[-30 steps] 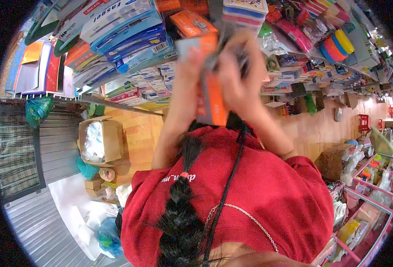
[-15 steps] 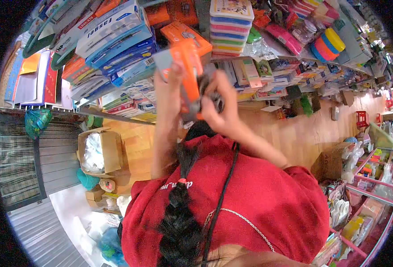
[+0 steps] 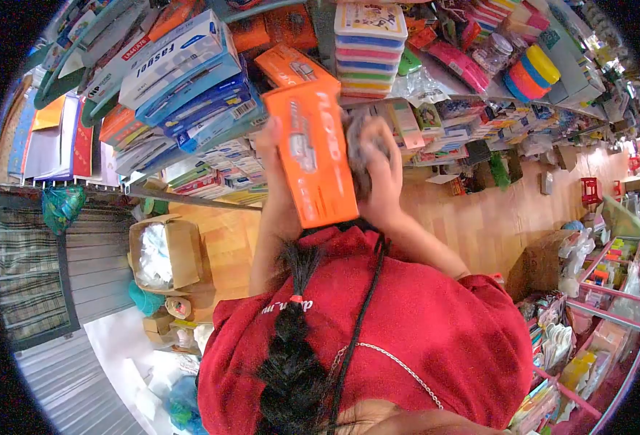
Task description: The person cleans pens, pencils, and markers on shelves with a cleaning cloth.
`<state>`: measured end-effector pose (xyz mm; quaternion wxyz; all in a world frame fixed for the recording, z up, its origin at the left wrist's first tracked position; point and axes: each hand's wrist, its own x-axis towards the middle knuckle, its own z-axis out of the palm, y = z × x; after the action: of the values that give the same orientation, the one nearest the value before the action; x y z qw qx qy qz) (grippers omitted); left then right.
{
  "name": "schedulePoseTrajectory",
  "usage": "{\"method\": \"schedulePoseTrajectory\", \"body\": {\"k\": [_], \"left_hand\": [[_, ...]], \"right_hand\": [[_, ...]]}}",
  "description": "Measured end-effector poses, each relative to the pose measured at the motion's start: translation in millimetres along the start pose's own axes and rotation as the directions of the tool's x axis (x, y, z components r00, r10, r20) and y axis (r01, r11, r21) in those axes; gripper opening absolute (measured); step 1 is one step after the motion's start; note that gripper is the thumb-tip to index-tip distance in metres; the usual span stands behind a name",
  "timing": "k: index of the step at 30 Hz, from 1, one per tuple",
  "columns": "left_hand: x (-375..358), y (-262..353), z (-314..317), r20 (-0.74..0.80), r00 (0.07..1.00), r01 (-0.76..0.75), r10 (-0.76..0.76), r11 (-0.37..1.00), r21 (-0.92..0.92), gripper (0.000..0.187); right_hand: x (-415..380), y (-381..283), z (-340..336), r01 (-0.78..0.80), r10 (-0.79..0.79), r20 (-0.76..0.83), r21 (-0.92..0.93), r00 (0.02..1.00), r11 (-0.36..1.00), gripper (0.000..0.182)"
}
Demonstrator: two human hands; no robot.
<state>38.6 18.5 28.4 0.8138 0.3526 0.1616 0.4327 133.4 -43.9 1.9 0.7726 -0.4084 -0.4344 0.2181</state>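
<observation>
An orange box [image 3: 311, 156] with white print stands before my chest, its broad face turned up to the camera. My left hand [image 3: 271, 145] holds it along its left side, mostly hidden behind it. Close to the right side of the box, my right hand [image 3: 379, 163] is closed around a dark grey cloth-like thing [image 3: 360, 148], which is blurred. Beyond the held box, another orange box [image 3: 294, 64] lies on the shelf, beside a stack of blue and white boxes [image 3: 182, 69].
Plastic containers [image 3: 369, 51] are stacked on the shelf [image 3: 472, 90], with colourful round items [image 3: 532, 72] to their right. An open carton [image 3: 184, 250] sits on the floor at left. A glass display case [image 3: 610, 308] stands at lower right.
The orange box has turned so its broad printed face shows. My right hand and the dark grey thing have moved slightly right, away from the front of the box.
</observation>
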Motion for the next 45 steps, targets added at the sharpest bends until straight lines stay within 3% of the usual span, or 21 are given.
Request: {"method": "schedulePoseTrajectory", "body": {"k": [4,5,7,8,10,14,15,19,20,22,23,26,27,28,30,33,35,38,42,44,45], "left_hand": [[-16,-6,7,-0.003,0.993,-0.109,0.119,0.917,0.384,0.056],[-15,-9,7,-0.135,0.973,-0.126,0.187,0.923,0.365,0.050],[7,-14,-37,-0.104,0.981,-0.144,0.163,0.975,0.168,0.062],[11,-9,-42,-0.083,0.986,-0.136,0.146,0.985,0.110,0.067],[15,12,-33,-0.037,0.994,-0.104,0.105,0.994,0.035,0.074],[5,4,-10,0.015,1.000,-0.011,0.009,0.992,0.123,0.080],[7,5,12,0.099,0.982,-0.186,0.163,0.932,0.311,0.076],[1,-4,16,0.265,0.883,-0.467,0.388,0.785,0.407,0.063],[5,0,7,0.194,0.911,-0.411,0.363,0.805,0.427,0.069],[13,13,-9,0.050,0.949,-0.299,0.311,0.839,0.454,0.081],[14,19,-13,-0.039,0.995,-0.097,0.097,0.995,-0.005,0.082],[11,30,-23,0.040,0.995,0.084,-0.088,0.993,0.083,0.080],[8,27,-20,0.066,0.998,-0.013,0.001,0.983,0.183,0.074],[3,20,-11,0.103,0.990,-0.116,0.091,0.954,0.276,0.069],[-8,3,8,0.199,0.946,-0.319,0.256,0.844,0.431,0.057],[-11,9,17,0.120,0.969,-0.245,0.215,0.895,0.372,0.062],[3,4,-4,0.052,0.958,-0.282,0.282,0.895,0.344,0.074],[14,28,-19,0.282,0.951,0.197,-0.127,0.952,-0.233,0.071],[3,13,-12,-0.019,1.000,0.003,-0.001,0.997,0.072,0.068],[-4,1,-1,0.040,0.980,-0.198,0.193,0.958,0.206,0.059],[-8,2,7,0.052,0.967,-0.254,0.249,0.927,0.278,0.059]], "right_hand": [[34,-21,-2,-0.150,0.147,0.027,0.110,0.989,0.983,0.003],[31,-20,-2,-0.160,0.156,0.044,0.108,0.987,0.981,0.002],[17,-23,-1,-0.112,0.106,0.093,0.058,0.990,0.992,0.007],[10,-25,-5,-0.002,0.006,0.232,-0.019,0.973,1.000,0.010],[-10,-17,-5,-0.033,0.022,0.293,0.033,0.956,0.999,0.011],[9,-24,1,0.124,-0.119,0.062,-0.089,0.991,0.988,0.008],[22,-18,-1,0.140,-0.146,-0.038,-0.122,0.989,0.983,0.006],[39,-45,1,-0.020,0.022,-0.108,0.023,0.994,1.000,0.005],[33,-41,3,0.010,-0.011,-0.096,-0.011,0.995,1.000,0.005],[10,-36,2,0.212,-0.195,0.172,-0.086,0.966,0.973,0.009],[-3,-32,2,0.228,-0.206,0.243,-0.065,0.948,0.971,0.009],[-2,-27,6,0.293,-0.264,0.229,-0.100,0.937,0.951,0.009],[4,-26,8,0.314,-0.288,0.186,-0.130,0.939,0.940,0.008],[13,-33,13,0.244,-0.251,-0.039,-0.137,0.967,0.960,0.005],[43,-45,6,0.088,-0.092,-0.110,-0.041,0.990,0.995,0.003],[45,-48,2,0.076,-0.075,0.025,-0.023,0.997,0.997,0.002],[24,-27,4,0.210,-0.204,0.077,-0.077,0.976,0.975,0.008],[-12,-31,9,0.308,-0.267,0.314,-0.087,0.911,0.947,0.010],[17,-28,9,0.332,-0.299,0.198,-0.164,0.933,0.929,0.007],[41,-41,14,0.145,-0.148,-0.020,-0.087,0.989,0.986,0.004],[47,-45,8,0.051,-0.047,0.058,-0.064,0.997,0.997,0.003]]}}
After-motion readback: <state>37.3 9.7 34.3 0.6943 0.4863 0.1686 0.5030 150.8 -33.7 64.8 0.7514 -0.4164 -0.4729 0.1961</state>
